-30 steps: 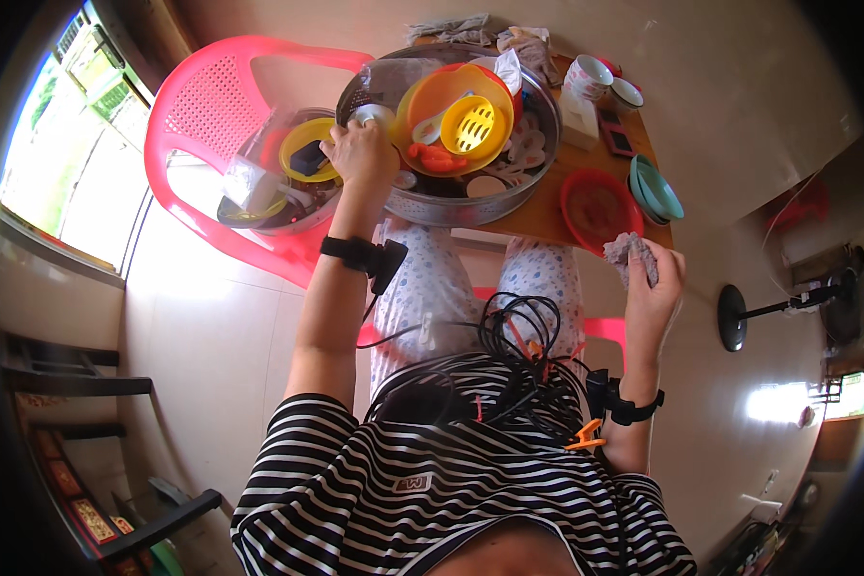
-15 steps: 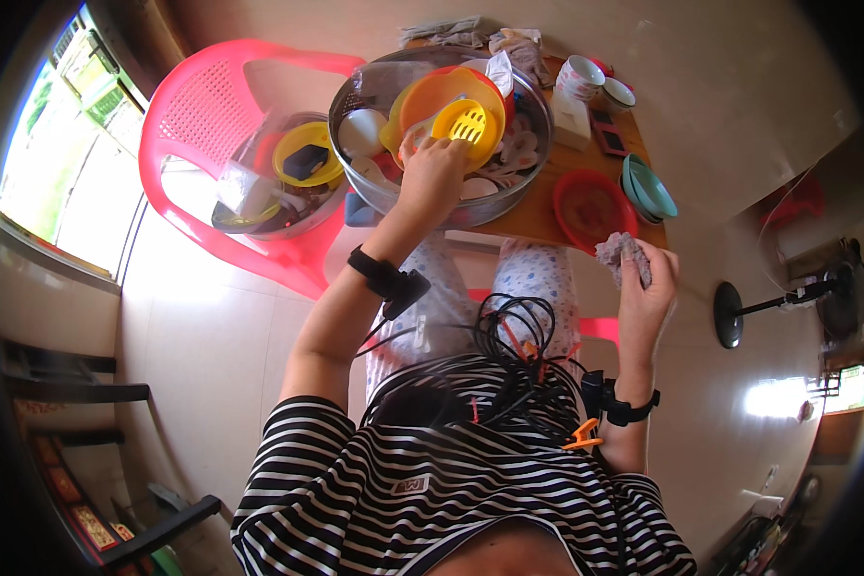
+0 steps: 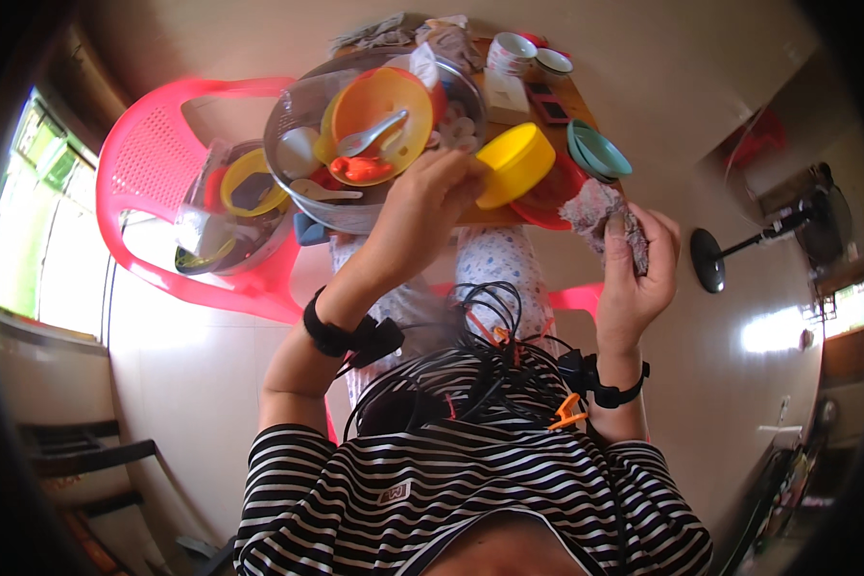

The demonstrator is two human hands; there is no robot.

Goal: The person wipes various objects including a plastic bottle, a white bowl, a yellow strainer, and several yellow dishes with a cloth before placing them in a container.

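Observation:
My left hand (image 3: 432, 192) grips a small round yellow slotted dish (image 3: 516, 165) by its edge, tilted sideways above the table. A crumpled greyish cloth (image 3: 593, 211) is pinched in my right hand (image 3: 641, 264), just right of the dish. Behind my left hand stands a large metal basin (image 3: 284, 171) full of kitchenware. In it an orange bowl (image 3: 355, 113) holds a spoon (image 3: 379, 132) and a small orange-red item (image 3: 360, 170). Partly hidden under the yellow dish lies a red basin (image 3: 559, 192).
Teal bowls (image 3: 600, 152) sit at the table's right edge. White bowls (image 3: 512, 53) stand farther back, near folded cloths (image 3: 384, 32). On the left, a pink chair (image 3: 154, 134) carries a tub with a yellow bowl (image 3: 245, 202). Black cables (image 3: 490, 326) lie across my lap.
My left hand has lifted the yellow slotted dish out of the orange bowl and carried it right, toward the cloth. My view has shifted, so the table appears farther left.

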